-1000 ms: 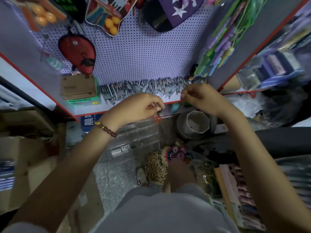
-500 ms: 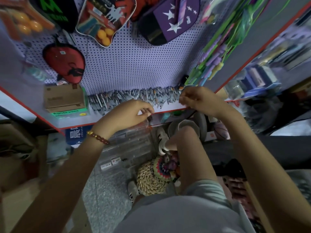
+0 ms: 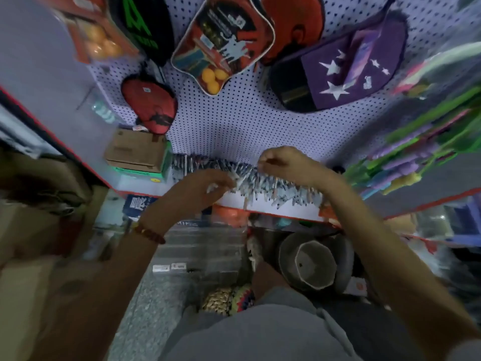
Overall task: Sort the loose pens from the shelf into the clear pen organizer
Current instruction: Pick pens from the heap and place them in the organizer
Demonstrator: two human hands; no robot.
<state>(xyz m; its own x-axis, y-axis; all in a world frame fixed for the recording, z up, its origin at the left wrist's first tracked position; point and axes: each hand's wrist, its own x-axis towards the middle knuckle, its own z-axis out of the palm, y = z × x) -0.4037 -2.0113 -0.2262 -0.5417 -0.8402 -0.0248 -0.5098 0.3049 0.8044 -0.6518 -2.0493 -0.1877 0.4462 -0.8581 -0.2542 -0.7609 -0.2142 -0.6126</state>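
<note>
Pens [image 3: 273, 187] on shelf [image 3: 231, 201] | left hand [image 3: 203, 185], right hand [image 3: 289, 165] curled over them | I cannot tell either grip's hold.

Loose pens [image 3: 276, 187] — many, grey-blue barrels, heaped in a long row across the white shelf [image 3: 234, 200], against its far side, tips mostly pointing toward its red near edge. Clear pen organizer [image 3: 205, 246] — below the shelf, white labels on its near side; contents blurred.
</note>
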